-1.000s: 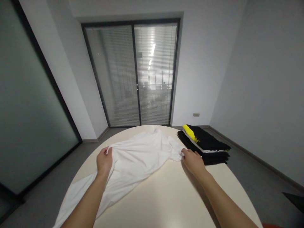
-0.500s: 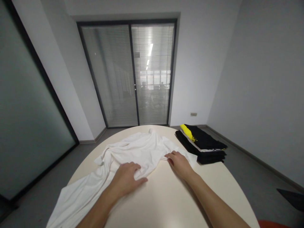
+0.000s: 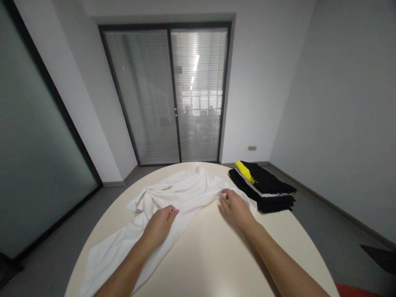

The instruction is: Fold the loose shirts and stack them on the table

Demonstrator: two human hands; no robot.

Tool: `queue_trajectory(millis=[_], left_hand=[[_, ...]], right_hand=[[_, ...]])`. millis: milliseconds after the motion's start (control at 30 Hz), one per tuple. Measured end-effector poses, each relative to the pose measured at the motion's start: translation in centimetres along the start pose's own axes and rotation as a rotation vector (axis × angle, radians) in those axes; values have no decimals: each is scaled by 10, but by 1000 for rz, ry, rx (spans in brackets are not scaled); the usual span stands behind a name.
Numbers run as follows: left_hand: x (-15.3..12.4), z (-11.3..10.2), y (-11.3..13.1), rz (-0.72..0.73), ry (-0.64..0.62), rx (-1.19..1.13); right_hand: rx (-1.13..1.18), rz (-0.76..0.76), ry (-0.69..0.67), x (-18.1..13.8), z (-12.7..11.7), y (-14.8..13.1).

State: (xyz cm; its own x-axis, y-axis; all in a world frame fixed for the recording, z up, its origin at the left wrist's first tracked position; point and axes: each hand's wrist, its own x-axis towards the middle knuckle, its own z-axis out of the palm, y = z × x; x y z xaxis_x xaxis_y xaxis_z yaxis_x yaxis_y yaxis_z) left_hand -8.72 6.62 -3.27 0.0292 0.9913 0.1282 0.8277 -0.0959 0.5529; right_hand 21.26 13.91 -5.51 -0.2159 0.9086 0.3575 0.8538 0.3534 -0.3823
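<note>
A crumpled white shirt (image 3: 185, 189) spreads across the far and left parts of the round table, its near edge running in a slanting line between my hands. My left hand (image 3: 159, 225) is closed, thumb against fingers, on the cloth near the middle. Farther right, my right hand (image 3: 233, 206) pinches the cloth close to its right end. Part of the shirt lies beneath my left forearm and is hidden there.
Beside the shirt's right end is a stack of folded dark clothes (image 3: 267, 185), with a yellow patch on the top piece. The cream round table (image 3: 222, 260) has a curved edge. A glass door (image 3: 163, 99) with blinds stands beyond it.
My left hand has gone from spread fingers to a closed grip on the shirt. My right hand has shifted slightly right and away from me. The shirt's near edge is drawn straighter.
</note>
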Motion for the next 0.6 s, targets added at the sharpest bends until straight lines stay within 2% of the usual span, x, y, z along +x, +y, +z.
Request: queue_trajectory(millis=[67, 167, 233, 300, 367, 467, 600], left_hand=[[-5, 8, 6, 53, -69, -149], [-16, 14, 15, 157, -328, -335], [-24, 13, 19, 224, -502, -327], [-28, 9, 24, 273, -609, -223], [-30, 4, 30, 306, -641, -120], [-32, 0, 39, 342, -643, -83], [-34, 5, 43, 423, -589, -137]], right_hand=[[42, -68, -156, -8, 6, -6], [14, -46, -339, -14, 12, -7], [-3, 5, -363, -13, 15, -6], [-13, 33, -345, -9, 16, -4], [-11, 33, -331, -7, 16, -2], [70, -18, -322, -9, 16, -2], [368, -99, -277, -13, 18, -13]])
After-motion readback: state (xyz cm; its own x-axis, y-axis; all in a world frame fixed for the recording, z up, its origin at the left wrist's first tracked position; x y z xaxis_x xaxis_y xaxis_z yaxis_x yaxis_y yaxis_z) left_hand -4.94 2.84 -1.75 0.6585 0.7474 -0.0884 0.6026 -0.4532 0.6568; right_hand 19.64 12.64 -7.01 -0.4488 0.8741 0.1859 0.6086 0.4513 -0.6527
